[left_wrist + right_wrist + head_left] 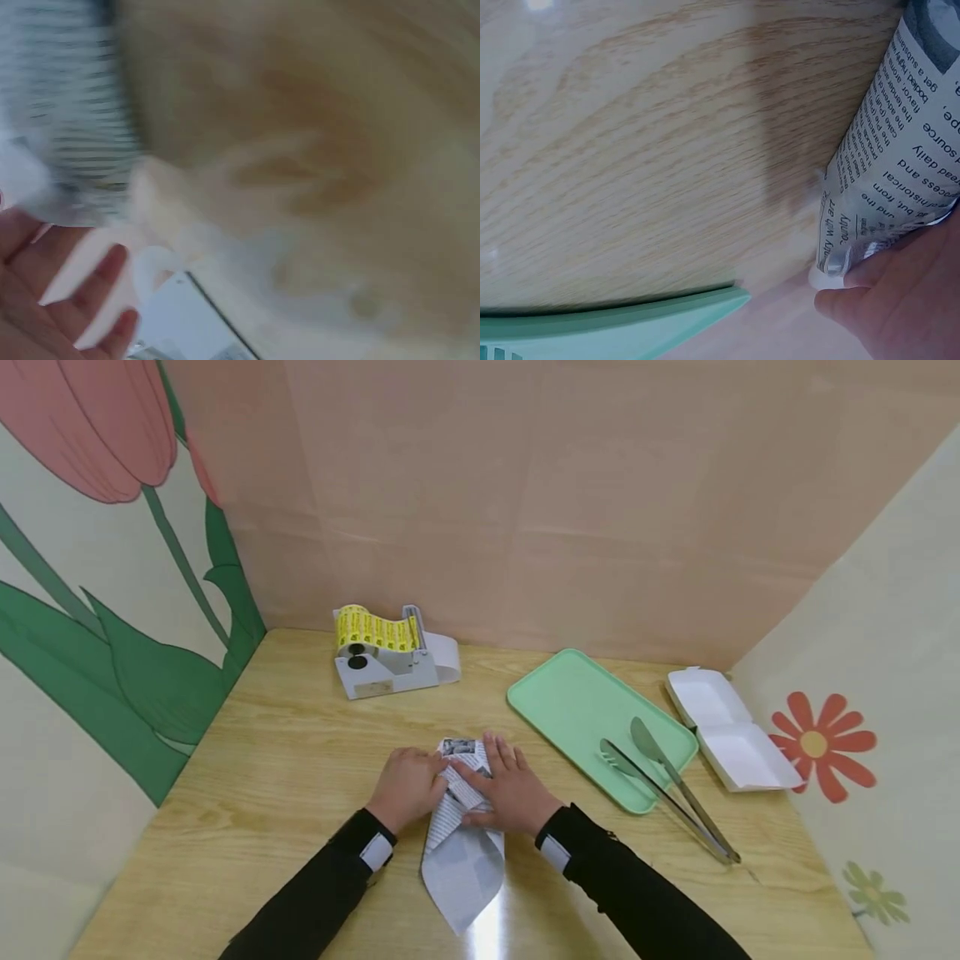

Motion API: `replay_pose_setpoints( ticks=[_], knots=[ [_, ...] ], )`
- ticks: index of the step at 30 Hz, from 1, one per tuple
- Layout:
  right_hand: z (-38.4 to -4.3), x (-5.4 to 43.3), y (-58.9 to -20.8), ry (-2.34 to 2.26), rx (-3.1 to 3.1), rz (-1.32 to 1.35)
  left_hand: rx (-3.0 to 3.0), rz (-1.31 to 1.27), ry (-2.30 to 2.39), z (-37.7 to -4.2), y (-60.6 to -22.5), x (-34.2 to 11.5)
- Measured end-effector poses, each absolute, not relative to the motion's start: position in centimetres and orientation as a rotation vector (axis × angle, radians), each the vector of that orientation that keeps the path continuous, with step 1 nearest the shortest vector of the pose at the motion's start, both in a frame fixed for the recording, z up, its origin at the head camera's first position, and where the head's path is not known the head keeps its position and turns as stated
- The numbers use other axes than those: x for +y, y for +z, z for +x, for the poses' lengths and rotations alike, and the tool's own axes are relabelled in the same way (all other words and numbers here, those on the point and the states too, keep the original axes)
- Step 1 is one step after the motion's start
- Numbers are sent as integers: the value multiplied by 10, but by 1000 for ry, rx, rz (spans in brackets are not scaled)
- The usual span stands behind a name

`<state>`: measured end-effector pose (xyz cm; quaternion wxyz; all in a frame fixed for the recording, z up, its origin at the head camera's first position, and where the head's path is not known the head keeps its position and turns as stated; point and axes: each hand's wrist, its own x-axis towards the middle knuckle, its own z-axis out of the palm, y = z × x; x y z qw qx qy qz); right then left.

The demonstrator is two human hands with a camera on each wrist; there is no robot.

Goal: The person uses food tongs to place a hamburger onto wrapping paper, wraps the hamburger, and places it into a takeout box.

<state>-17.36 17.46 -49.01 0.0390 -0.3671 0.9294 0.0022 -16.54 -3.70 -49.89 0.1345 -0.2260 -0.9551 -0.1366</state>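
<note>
A packet of newsprint-patterned wrapping paper [465, 868] lies on the wooden table in the head view, its sides folded over and its near end a loose point. What is inside is hidden. At the upper left edge of the paper, my left hand [408, 785] pinches the fold, its other fingers loosely bent. My right hand [517, 789] presses on the upper right with spread fingers. The right wrist view shows printed text on the packet [900, 142], with fingers [900, 277] against its end. In the left wrist view the paper [82, 97] is blurred.
A label dispenser [386, 652] with a yellow label roll stands at the back left. To the right lies a green tray [562, 710] with metal tongs [675, 793] across its near edge. Beside it sits an opened white clamshell box [738, 735]. Walls enclose the back and sides.
</note>
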Motion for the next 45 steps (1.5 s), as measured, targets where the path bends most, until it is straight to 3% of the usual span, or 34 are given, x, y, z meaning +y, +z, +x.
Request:
replay_pose_setpoints(
  ticks=[8, 16, 23, 29, 45],
  knots=[
    [-175, 174, -486, -112, 2725, -1008, -2786, -796, -234, -165, -492, -23],
    [-187, 180, -473, -696, 2528, -787, -2768, -748, -322, -161, -499, -20],
    [-186, 181, -489, -49, 2890, -1091, -2729, -782, -192, -167, -498, -8],
    [-187, 183, -497, -20, 2970, -1328, -2650, -924, 3, -173, -504, 1],
    [-182, 180, -508, -36, 2899, -1193, -2782, -948, 43, -174, -517, 4]
  ],
)
